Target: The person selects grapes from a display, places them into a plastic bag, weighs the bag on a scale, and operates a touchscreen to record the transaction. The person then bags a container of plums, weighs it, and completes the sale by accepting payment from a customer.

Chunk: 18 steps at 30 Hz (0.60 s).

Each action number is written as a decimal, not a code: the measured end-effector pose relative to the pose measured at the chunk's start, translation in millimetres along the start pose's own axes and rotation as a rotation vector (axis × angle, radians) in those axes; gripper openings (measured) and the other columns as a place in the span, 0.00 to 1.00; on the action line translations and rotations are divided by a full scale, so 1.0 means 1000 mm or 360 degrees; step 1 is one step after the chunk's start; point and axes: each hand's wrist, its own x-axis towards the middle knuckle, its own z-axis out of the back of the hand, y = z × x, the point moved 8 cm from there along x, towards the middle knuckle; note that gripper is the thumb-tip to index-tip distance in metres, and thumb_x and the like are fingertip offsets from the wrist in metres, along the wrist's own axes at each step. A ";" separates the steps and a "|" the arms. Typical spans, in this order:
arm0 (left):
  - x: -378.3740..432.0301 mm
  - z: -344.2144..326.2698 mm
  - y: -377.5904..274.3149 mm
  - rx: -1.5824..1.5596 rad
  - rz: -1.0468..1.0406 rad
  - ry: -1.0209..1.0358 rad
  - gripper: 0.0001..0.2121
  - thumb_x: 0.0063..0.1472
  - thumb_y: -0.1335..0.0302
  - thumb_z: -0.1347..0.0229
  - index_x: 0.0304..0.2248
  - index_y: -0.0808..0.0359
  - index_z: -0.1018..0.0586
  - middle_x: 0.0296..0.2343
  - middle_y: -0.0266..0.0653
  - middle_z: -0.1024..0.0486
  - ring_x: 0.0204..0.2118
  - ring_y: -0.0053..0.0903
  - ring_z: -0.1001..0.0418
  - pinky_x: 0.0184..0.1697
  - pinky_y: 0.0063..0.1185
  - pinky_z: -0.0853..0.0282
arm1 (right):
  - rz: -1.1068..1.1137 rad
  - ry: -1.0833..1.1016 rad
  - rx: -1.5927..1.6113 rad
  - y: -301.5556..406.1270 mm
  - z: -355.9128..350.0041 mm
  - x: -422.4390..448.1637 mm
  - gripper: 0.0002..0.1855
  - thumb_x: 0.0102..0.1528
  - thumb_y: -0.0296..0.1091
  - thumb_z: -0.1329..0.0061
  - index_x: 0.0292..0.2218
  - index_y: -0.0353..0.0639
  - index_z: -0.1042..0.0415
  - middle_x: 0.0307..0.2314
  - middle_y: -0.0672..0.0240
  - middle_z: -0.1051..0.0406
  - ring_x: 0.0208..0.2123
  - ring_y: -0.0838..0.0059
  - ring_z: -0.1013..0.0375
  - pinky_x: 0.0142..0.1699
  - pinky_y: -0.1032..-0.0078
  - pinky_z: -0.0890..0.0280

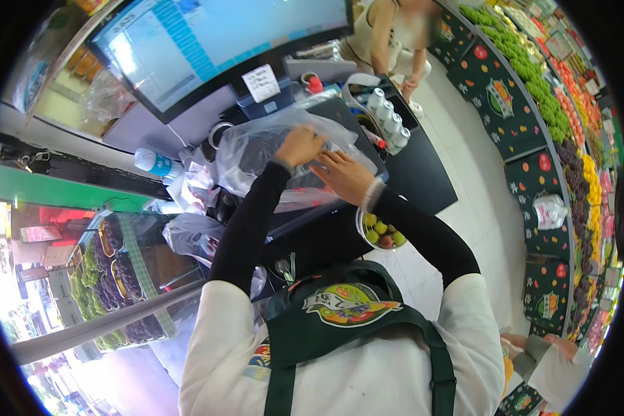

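Observation:
Both of my hands meet over a thin, clear plastic bag (pixel 244 151) spread on a dark counter device. My left hand (pixel 300 145) lies on the film with its fingers curled; whether it pinches the plastic is hidden. My right hand (pixel 346 176) reaches in from the right, fingers extended and near the left fingertips, palm down over the bag. Red print shows on the bag's lower part. Below my right wrist, a clear round container (pixel 382 231) holds several small green and reddish fruits at the counter's edge.
A large monitor (pixel 223 41) stands beyond the bag. Several white-capped bottles (pixel 390 122) stand at the right, a blue-labelled bottle (pixel 158 164) lies left. A seated person (pixel 385 41) is past the counter. Fruit displays (pixel 535 88) line the right.

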 end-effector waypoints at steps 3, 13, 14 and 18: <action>-0.075 0.069 -0.086 -0.0231 -0.0106 -0.0581 0.10 0.56 0.73 0.50 0.34 0.72 0.26 0.31 0.51 0.27 0.35 0.30 0.26 0.36 0.27 0.32 | -0.0028 -0.0310 0.0318 0.000 0.080 -0.055 0.26 0.37 0.24 0.48 0.42 0.46 0.31 0.39 0.64 0.32 0.39 0.65 0.32 0.45 0.71 0.37; -0.247 -0.215 -0.042 -0.1728 0.1343 0.0644 0.40 0.57 0.52 0.49 0.60 0.61 0.58 0.54 0.45 0.46 0.56 0.28 0.46 0.54 0.26 0.46 | -0.1903 -0.0238 0.3145 -0.104 -0.134 -0.314 0.31 0.60 0.56 0.71 0.58 0.48 0.54 0.54 0.60 0.48 0.55 0.73 0.48 0.57 0.71 0.48; -0.240 -0.233 -0.042 -0.1819 0.1317 0.0564 0.41 0.57 0.53 0.49 0.60 0.61 0.59 0.56 0.45 0.49 0.57 0.29 0.48 0.56 0.26 0.48 | -0.1709 -0.0281 0.2972 -0.104 -0.143 -0.304 0.31 0.60 0.56 0.71 0.58 0.46 0.53 0.54 0.62 0.47 0.55 0.73 0.47 0.57 0.72 0.48; -0.207 -0.271 -0.067 -0.2498 0.1114 0.0298 0.40 0.54 0.67 0.42 0.59 0.58 0.56 0.54 0.40 0.46 0.56 0.27 0.46 0.56 0.27 0.45 | -0.1726 -0.0607 0.2986 -0.101 -0.175 -0.303 0.26 0.61 0.51 0.70 0.54 0.42 0.44 0.49 0.64 0.40 0.50 0.72 0.39 0.54 0.74 0.43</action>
